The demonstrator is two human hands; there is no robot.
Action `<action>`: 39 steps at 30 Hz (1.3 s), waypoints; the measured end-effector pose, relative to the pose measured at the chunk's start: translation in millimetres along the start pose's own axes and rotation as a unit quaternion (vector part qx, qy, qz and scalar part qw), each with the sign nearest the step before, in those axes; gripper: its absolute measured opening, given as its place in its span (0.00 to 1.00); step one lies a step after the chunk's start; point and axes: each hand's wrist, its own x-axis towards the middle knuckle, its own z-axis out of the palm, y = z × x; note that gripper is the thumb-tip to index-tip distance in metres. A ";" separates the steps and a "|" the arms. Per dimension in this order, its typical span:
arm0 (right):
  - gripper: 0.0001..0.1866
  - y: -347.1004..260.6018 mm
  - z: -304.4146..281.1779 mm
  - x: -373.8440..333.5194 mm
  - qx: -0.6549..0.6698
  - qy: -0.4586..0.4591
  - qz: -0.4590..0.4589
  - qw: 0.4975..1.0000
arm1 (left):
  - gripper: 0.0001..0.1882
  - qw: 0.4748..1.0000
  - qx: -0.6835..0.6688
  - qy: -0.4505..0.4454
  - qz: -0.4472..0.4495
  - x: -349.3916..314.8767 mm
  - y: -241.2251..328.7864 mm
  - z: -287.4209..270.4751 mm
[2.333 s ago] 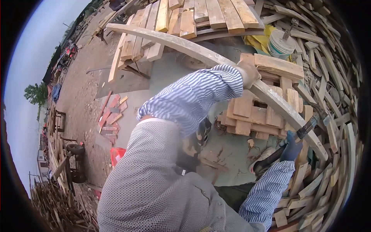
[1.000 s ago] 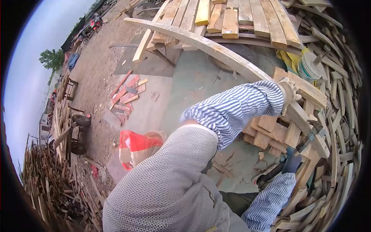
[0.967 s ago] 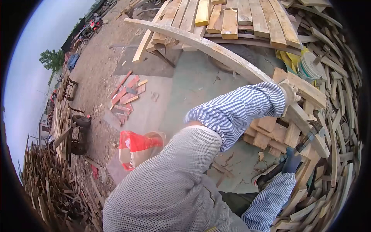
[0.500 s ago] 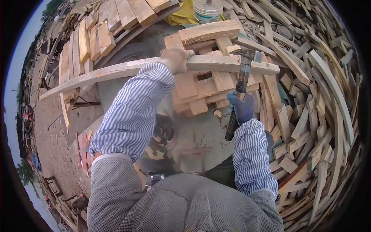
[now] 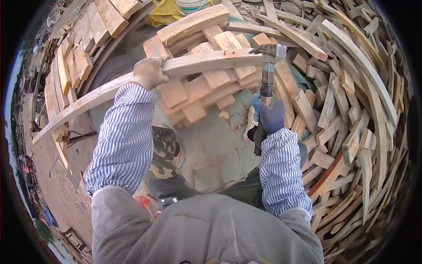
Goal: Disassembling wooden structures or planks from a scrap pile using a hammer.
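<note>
Long timber point(image 5: 198, 64): one length, pale; crosses above the block stack point(image 5: 173, 92), its left end reaching well out past the stack's left side.
Left hand point(image 5: 150, 72): pale glove, clenched round the timber, over the stack's left part.
Right hand point(image 5: 271, 115): dark blue glove, right of the stack, wrapped round the handle of the hammer point(image 5: 267, 81).
Hammer head: at the timber's right end, on the stack's right side; from where I stand, whether metal meets wood is hard to tell.
Overhang: long on the left of the stack, so apt to tip; a firm downward left grip should steady it.
Finger clearance: left fingers well apart from the hammer head; a spacing worth preserving.
Swing room: loose wood pile point(image 5: 329, 132) right of the stack; short, straight strokes would suit.
Footing: shoe point(image 5: 251, 128) near the stack's near right side; a slipping timber could reach it.
</note>
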 end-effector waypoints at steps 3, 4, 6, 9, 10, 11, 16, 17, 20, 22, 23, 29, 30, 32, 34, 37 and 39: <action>0.12 -2.1 7.8 1.4 -0.059 0.001 -0.047 0.997 | 0.27 0.998 0.000 0.055 -0.007 -11.7 5.5 16.5; 0.12 -4.1 10.3 0.6 -0.060 -0.005 -0.028 0.998 | 0.24 0.996 -0.004 0.094 -0.001 -16.4 4.8 22.7; 0.13 -9.0 13.7 -3.9 -0.066 -0.021 -0.010 0.998 | 0.17 0.988 0.006 0.157 0.013 -25.9 4.9 35.5; 0.09 -17.1 16.4 -13.7 0.035 -0.062 -0.008 0.997 | 0.14 0.969 -0.008 0.240 0.055 -30.1 0.4 50.9; 0.09 -19.8 16.6 -17.4 0.024 -0.063 0.003 0.998 | 0.14 0.970 -0.005 0.239 0.045 -30.7 -0.8 53.9; 0.09 -22.9 16.6 -20.8 -0.003 -0.053 0.002 0.999 | 0.14 0.970 -0.005 0.238 0.042 -30.2 -1.9 56.5; 0.12 -45.6 8.7 -31.4 -0.107 -0.051 0.060 0.991 | 0.14 0.961 -0.013 0.269 0.055 -34.2 -1.8 65.0; 0.11 -51.6 4.8 -29.4 -0.116 -0.061 0.080 0.988 | 0.14 0.960 -0.017 0.274 0.051 -35.0 -1.2 66.3; 0.10 -67.1 -6.4 -17.7 -0.147 -0.145 0.103 0.973 | 0.14 0.955 -0.015 0.292 0.057 -38.1 -0.5 70.4; 0.10 -76.5 -12.6 -7.2 -0.203 -0.151 0.125 0.959 | 0.15 0.950 -0.012 0.306 0.064 -39.6 -0.7 72.8; 0.10 -81.1 -13.8 -2.7 -0.220 -0.150 0.161 0.950 | 0.15 0.949 -0.014 0.307 0.070 -40.8 -0.7 73.8; 0.18 -138.0 -6.8 7.7 -0.557 -0.081 0.130 0.816 | 0.14 0.947 0.000 0.313 0.075 -42.9 -4.2 59.6; 0.19 -149.6 -7.8 -0.2 -0.700 -0.096 0.011 0.708 | 0.15 0.961 -0.008 0.268 0.067 -41.4 -4.8 52.5; 0.21 -173.2 -18.6 -20.9 -0.841 -0.079 -0.125 0.520 | 0.16 0.973 -0.011 0.223 0.061 -34.7 -8.6 35.0; 0.23 -183.7 -43.3 -46.8 -0.869 -0.020 -0.151 0.471 | 0.18 0.991 -0.058 0.111 0.041 -25.7 -9.0 19.4; 0.24 -184.9 -80.7 -40.9 -0.842 -0.009 -0.167 0.514 | 0.19 0.995 -0.035 0.085 0.045 -24.5 -7.6 12.9; 0.22 -174.4 -97.5 -14.3 -0.845 0.035 -0.145 0.514 | 0.18 0.992 -0.021 0.106 0.060 -24.2 -6.6 16.6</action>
